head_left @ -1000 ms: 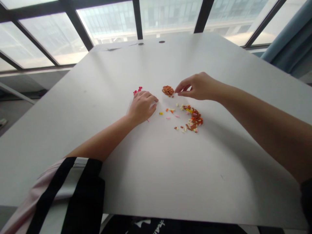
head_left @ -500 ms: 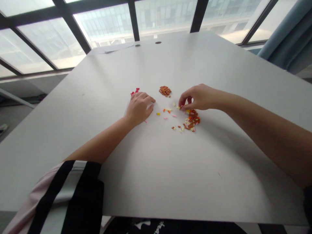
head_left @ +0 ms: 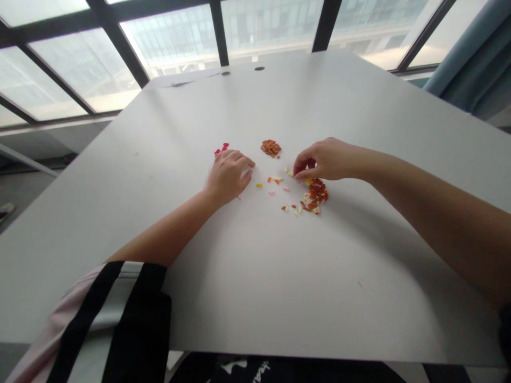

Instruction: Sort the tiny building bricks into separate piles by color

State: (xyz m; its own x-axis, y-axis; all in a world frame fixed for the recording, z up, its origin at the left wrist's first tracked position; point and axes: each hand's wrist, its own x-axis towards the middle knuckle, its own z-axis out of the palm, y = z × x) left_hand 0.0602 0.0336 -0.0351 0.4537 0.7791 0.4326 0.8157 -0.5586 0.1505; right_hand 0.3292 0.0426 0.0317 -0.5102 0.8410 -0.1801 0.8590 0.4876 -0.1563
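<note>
My left hand (head_left: 228, 176) lies palm down on the white table (head_left: 255, 287), fingers stretched out and thumb apart. Small red pieces (head_left: 222, 149) lie just past its fingertips, and a pink piece (head_left: 239, 198) shows by its palm edge. At the near-left edge of a mixed pile of small brown, orange, pink and pale yellow pieces (head_left: 317, 192), my right hand (head_left: 313, 160) is lowered with thumb and forefinger pinched together. Whatever is between those fingertips is too small to make out. Pale yellow pieces (head_left: 288, 172) lie right beside them.
A heap of brown pieces (head_left: 271, 148) sits between and beyond the hands. Loose orange pieces (head_left: 277, 182), pink pieces (head_left: 286, 189) and a yellow piece (head_left: 259, 185) lie scattered between them. Windows (head_left: 271, 32) stand behind the table, a blue-grey curtain (head_left: 475, 58) at right.
My right thumb and fingertips have drawn closer together, and the dark red-brown piece seen at them before no longer shows. My left hand stays in place.
</note>
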